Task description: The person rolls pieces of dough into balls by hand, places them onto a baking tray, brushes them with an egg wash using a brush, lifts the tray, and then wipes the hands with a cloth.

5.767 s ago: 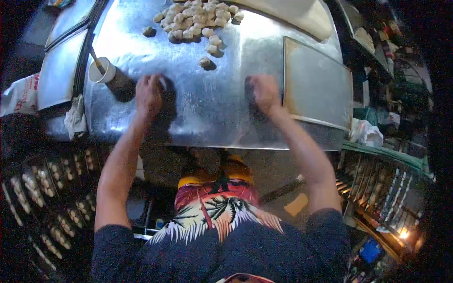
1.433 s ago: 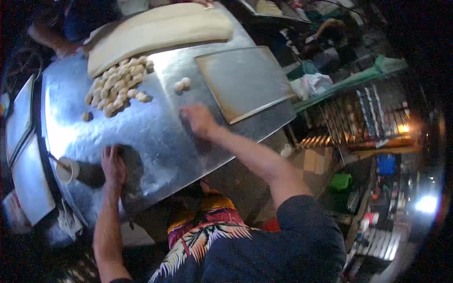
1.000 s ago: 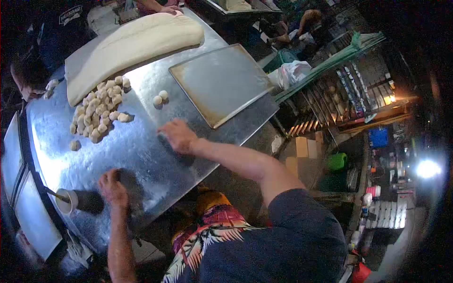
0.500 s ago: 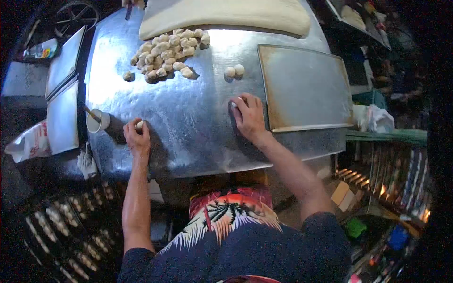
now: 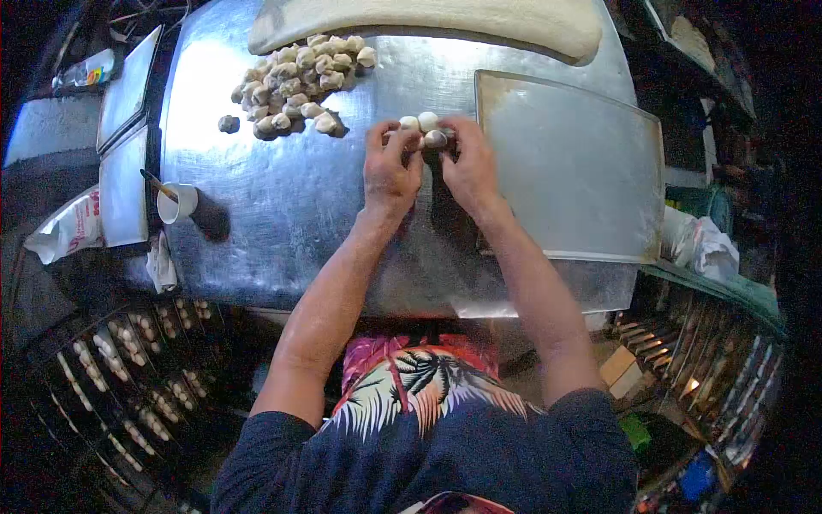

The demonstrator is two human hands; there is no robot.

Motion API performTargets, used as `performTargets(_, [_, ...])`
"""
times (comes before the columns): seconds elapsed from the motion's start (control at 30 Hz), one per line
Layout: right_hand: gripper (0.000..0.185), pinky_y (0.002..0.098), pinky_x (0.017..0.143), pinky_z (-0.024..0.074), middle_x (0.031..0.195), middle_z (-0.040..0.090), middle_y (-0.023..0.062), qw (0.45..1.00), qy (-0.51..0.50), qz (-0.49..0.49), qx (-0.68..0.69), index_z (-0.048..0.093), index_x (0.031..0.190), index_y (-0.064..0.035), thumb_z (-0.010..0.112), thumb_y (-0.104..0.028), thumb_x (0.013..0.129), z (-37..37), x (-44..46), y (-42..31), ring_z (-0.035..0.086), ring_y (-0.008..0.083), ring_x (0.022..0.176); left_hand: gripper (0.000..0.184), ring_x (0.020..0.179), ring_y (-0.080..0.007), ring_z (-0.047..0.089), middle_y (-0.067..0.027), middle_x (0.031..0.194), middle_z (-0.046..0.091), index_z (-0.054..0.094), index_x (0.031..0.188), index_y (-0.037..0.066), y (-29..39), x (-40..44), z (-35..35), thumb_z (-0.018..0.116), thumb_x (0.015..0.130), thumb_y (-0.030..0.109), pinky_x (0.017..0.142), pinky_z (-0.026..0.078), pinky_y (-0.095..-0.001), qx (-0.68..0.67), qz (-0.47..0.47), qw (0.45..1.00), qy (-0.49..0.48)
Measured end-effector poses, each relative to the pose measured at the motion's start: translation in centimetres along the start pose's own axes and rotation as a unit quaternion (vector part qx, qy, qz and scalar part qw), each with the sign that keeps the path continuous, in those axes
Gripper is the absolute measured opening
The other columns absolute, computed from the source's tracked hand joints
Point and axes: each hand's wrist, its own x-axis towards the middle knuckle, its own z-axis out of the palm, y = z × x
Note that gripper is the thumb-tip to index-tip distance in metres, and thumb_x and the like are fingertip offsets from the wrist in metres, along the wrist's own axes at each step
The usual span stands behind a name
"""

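Both hands are close together over the metal table (image 5: 282, 231), just left of the flat tray. My left hand (image 5: 392, 171) has its fingers curled round a small pale dough ball. Opposite it, my right hand (image 5: 469, 163) curls its fingers at another ball, partly hidden by the fingertips. Two smooth dough balls (image 5: 427, 122) sit between and just beyond the fingertips. A heap of dough pieces (image 5: 295, 81) lies farther back to the left, with one loose piece (image 5: 229, 123) beside it.
A metal tray (image 5: 574, 171) lies at the table's right. Along the back stretches a long dough slab (image 5: 428, 19). A white cup (image 5: 177, 204) holding a stick stands at the left, near stacked trays (image 5: 124, 184). Racks of dough pieces (image 5: 128, 351) are below left; a white bag (image 5: 715, 250) is at right.
My left hand has moved right, with its ball, to the two smooth balls. My right hand has moved forward beside them. The view has shifted slightly.
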Motion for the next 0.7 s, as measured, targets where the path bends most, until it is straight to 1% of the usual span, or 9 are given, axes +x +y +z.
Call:
performTargets(0.1, [0.059,0.0459,0.101,0.0522,0.124,0.068,0.0179,0.996,-0.049,0.022,-0.076,0.057,0.137,-0.0077,0.071,0.006,0.081,0.4,0.9,-1.1,0.063,0.0397,0.118,0.037,0.113,-0.0408,0.066,-0.0181,0.13,0.065,0.07,0.115,0.008,-0.4,0.6,0.0,0.078,0.079,0.004,0.098,0.055,-0.0454,0.049,0.05,0.998,0.007])
performTargets(0.2, [0.06,0.046,0.103,0.0502,0.129,0.067,0.0178,0.993,-0.01,0.096,0.073,0.057,0.138,-0.0091,0.071,0.004,0.082,1.3,1.5,-1.3,0.062,0.0393,0.12,0.04,0.123,-0.0422,0.06,-0.0174,0.142,0.06,0.072,0.118,0.013,-3.0,2.4,-0.2,0.079,0.079,0.008,0.104,0.052,-0.0464,-0.008,0.076,0.996,-0.042])
performTargets(0.3, [0.059,0.0472,0.105,0.0469,0.128,0.068,0.0169,0.987,-0.005,0.033,-0.156,0.058,0.138,-0.0114,0.073,0.0,0.082,2.2,0.4,-1.8,0.061,0.0381,0.119,0.04,0.125,-0.0403,0.057,-0.016,0.141,0.061,0.073,0.118,0.014,-4.8,3.2,-1.4,0.08,0.079,0.012,0.107,0.048,-0.0481,0.005,0.127,0.987,-0.103])
performTargets(0.33, [0.049,0.0487,0.104,0.0446,0.12,0.07,0.0151,0.977,0.087,-0.065,-0.181,0.063,0.129,-0.0099,0.075,-0.004,0.082,3.4,0.4,-2.5,0.062,0.037,0.116,0.041,0.122,-0.0392,0.057,-0.0136,0.136,0.063,0.074,0.12,0.017,-4.2,3.9,-3.5,0.081,0.08,0.014,0.108,0.046,-0.0487,0.021,0.137,0.981,-0.134])
performTargets(0.43, [0.039,0.0515,0.099,0.0443,0.115,0.069,0.0143,0.973,0.136,-0.093,-0.164,0.066,0.121,-0.0079,0.076,-0.007,0.082,6.5,-0.3,-6.8,0.062,0.0371,0.11,0.038,0.116,-0.0377,0.058,-0.0111,0.128,0.064,0.075,0.12,0.02,-6.6,6.3,-9.3,0.08,0.083,0.017,0.104,0.049,-0.0478,0.059,0.079,0.995,0.001])
performTargets(0.47, [0.031,0.05,0.095,0.0458,0.113,0.068,0.0161,0.973,0.118,-0.113,-0.16,0.066,0.112,-0.0058,0.075,-0.008,0.083,8.4,0.2,-7.7,0.063,0.0379,0.106,0.037,0.117,-0.0369,0.057,-0.0113,0.127,0.064,0.076,0.12,0.02,-8.3,7.6,-11.3,0.079,0.083,0.02,0.103,0.048,-0.0469,0.095,0.08,0.992,-0.012])
performTargets(0.57, [0.03,0.0488,0.092,0.0473,0.112,0.068,0.0189,0.99,0.074,-0.053,-0.107,0.064,0.112,-0.0056,0.075,-0.008,0.083,14.9,3.5,-8.7,0.063,0.0386,0.104,0.035,0.118,-0.0352,0.056,-0.0117,0.124,0.063,0.077,0.118,0.021,-12.7,9.9,-14.9,0.078,0.083,0.025,0.101,0.047,-0.0455,0.179,0.096,0.977,-0.062])
performTargets(0.67, [0.037,0.0444,0.092,0.0493,0.104,0.067,0.0175,0.98,0.034,-0.024,-0.193,0.06,0.121,-0.0057,0.076,-0.01,0.087,18.6,5.1,-7.8,0.064,0.0344,0.099,0.038,0.117,-0.0358,0.056,-0.0145,0.124,0.062,0.076,0.12,0.02,-14.3,10.5,-15.9,0.08,0.083,0.029,0.102,0.046,-0.0479,0.19,0.14,0.963,-0.127])
performTargets(0.7, [0.036,0.0471,0.095,0.0488,0.105,0.067,0.0183,0.992,0.018,0.019,-0.123,0.059,0.12,-0.0056,0.076,-0.012,0.089,18.5,4.4,-7.8,0.065,0.0321,0.103,0.038,0.117,-0.0358,0.056,-0.0145,0.124,0.062,0.076,0.12,0.02,-14.2,10.1,-16.1,0.08,0.083,0.029,0.102,0.046,-0.0479,0.186,0.141,0.964,-0.129])
